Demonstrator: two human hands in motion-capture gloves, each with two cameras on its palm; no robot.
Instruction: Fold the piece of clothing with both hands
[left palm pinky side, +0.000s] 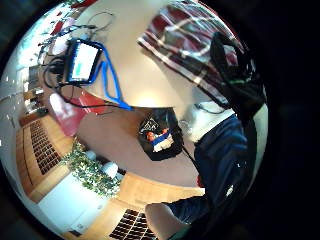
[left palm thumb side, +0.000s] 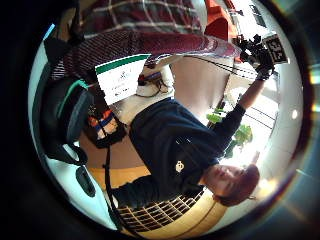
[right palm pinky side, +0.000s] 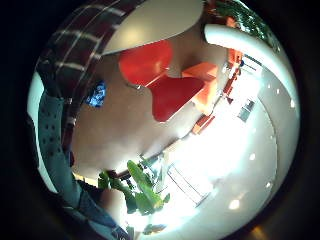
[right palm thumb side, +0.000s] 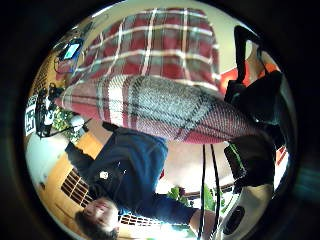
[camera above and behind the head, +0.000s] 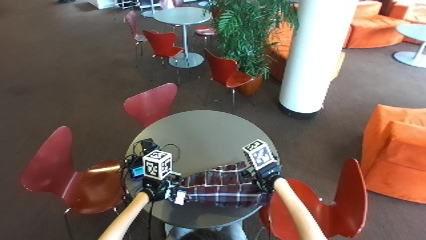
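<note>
A red plaid garment (camera above and behind the head: 219, 189) lies across the near edge of the round grey table (camera above and behind the head: 200, 135). My left hand (camera above and behind the head: 160, 191) grips its left end and my right hand (camera above and behind the head: 265, 179) grips its right end. In the right thumb side palm view the near edge of the garment (right palm thumb side: 150, 107) is raised as a long fold above the flat part lying on the table. A white tag (left palm thumb side: 117, 77) hangs from the garment (left palm thumb side: 150, 42) close to my left palm. Cloth hides both hands' fingertips.
A small screen device (camera above and behind the head: 136, 171) with cables and a blue strap (left palm pinky side: 107, 80) sits on the table's left side. Red chairs stand at the left (camera above and behind the head: 66, 175), far side (camera above and behind the head: 152, 104) and right (camera above and behind the head: 346, 200). A white pillar (camera above and behind the head: 313, 55) rises beyond.
</note>
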